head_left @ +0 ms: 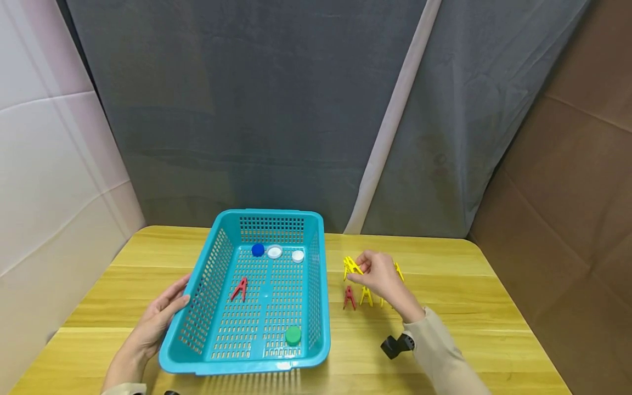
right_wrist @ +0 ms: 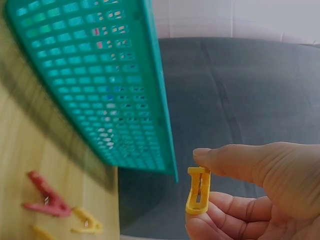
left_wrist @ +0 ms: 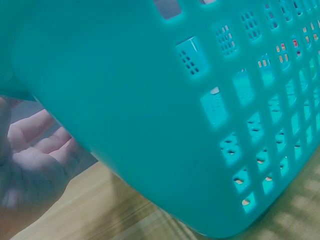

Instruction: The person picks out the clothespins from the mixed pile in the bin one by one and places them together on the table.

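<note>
A turquoise plastic basket (head_left: 265,365) stands on the left half of the table, tilted a little. My left hand (head_left: 157,320) grips its left rim, thumb over the edge and fingers outside; in the left wrist view the basket wall hides part of that hand (left_wrist: 37,155). Inside the basket lie a red clothespin (head_left: 240,289), a blue cap (head_left: 258,250), two white caps (head_left: 274,252) and a green cap (head_left: 293,336). To the right of the basket, my right hand (head_left: 377,272) pinches a yellow clothespin (right_wrist: 199,192) between thumb and fingers, above the table.
Under and beside my right hand, a red clothespin (head_left: 349,298) and several yellow clothespins (head_left: 366,296) are on the wooden table (head_left: 474,329); the hand partly covers some. Grey cloth (head_left: 276,109) hangs behind the table, with brown cloth (head_left: 573,181) at the right and white cloth (head_left: 54,148) at the left.
</note>
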Demonstrator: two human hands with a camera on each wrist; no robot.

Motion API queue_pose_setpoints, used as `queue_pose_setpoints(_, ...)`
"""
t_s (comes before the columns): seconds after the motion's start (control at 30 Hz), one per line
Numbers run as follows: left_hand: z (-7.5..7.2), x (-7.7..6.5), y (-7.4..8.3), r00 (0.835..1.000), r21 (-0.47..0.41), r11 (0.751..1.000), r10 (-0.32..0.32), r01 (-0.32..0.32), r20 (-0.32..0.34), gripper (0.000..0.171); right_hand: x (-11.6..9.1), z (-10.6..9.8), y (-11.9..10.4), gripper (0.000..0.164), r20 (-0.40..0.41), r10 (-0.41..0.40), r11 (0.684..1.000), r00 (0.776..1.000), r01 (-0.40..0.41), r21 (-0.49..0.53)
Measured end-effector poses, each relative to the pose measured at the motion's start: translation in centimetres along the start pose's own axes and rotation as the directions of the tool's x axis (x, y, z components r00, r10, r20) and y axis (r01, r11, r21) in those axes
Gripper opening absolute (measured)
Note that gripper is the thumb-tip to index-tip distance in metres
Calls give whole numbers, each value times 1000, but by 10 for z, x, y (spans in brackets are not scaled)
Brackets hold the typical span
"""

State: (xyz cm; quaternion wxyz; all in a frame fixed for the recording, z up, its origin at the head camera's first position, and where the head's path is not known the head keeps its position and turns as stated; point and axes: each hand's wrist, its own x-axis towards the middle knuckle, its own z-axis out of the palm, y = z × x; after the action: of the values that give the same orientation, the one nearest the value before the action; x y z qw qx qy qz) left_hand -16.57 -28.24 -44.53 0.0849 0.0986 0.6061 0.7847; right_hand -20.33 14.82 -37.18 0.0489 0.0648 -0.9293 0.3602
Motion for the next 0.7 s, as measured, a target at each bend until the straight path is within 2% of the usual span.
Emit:
queue_pose_setpoints(0.37,0,0,0,1000,3,1000,-1,1,-5,42,-20,-1,30,27,-29,20,1000,999,-21,-20)
queue_pose_setpoints(0.7,-1,0,-1,1000,24,1000,10,-10,6,41,-42,11,54,27,-13,58,998,998,-59,-15)
